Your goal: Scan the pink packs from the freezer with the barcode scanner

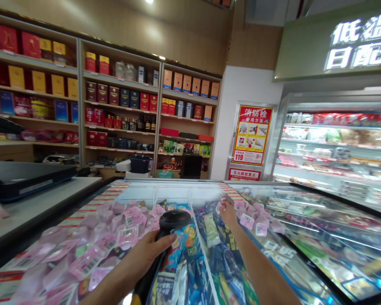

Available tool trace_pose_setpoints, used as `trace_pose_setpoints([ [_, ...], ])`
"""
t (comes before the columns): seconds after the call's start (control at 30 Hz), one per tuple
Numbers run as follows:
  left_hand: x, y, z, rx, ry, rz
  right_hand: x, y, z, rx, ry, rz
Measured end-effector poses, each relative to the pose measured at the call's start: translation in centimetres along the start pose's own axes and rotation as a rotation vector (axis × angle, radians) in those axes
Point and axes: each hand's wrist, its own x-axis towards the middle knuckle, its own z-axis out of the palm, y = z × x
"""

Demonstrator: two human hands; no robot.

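Observation:
In the head view, my left hand is wrapped round the handle of a black handheld barcode scanner, its head pointing away from me over the freezer. My right hand reaches farther out, its fingers closed at a small pink package, which they partly hide. Many pink packages with barcode labels lie in a heap left of the scanner. A smaller group of pink packages sits just right of my right hand.
A chest freezer holds bagged ice creams split by a white wire divider. Its glass lid stretches rightward. A black flat device stands on the left counter. Shelves of boxes and a lit chiller stand behind.

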Motion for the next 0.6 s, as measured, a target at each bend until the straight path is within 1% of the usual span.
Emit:
trace_pose_setpoints([
  [0.07,-0.2,0.0,0.0,-0.013,-0.001,0.004,-1.0,-0.4,0.5,0.181,0.03,0.023],
  [0.13,-0.6,0.1,0.0,-0.014,-0.018,0.01,-2.1,-0.9,0.9,0.304,0.033,0.044],
  [0.17,-0.7,0.1,0.0,-0.01,-0.026,0.016,-2.7,-1.2,1.1,0.374,0.02,0.055],
  [0.27,-1.1,0.0,-0.1,0.011,-0.058,0.018,-4.0,-2.5,1.5,0.714,-0.04,0.107],
  [0.33,-1.2,-0.1,-0.3,0.028,-0.081,0.016,-4.7,-3.4,1.6,0.839,-0.068,0.122],
  [0.4,-1.2,-0.3,-0.4,0.039,-0.096,0.021,-5.2,-4.4,1.7,0.87,-0.083,0.121],
  [0.5,-1.3,-0.4,-0.6,0.051,-0.101,0.033,-6.0,-5.3,1.8,0.86,-0.097,0.107],
  [0.6,-1.5,-0.5,-0.7,0.066,-0.077,0.04,-7.2,-5.7,2.0,0.708,-0.087,0.069],
])
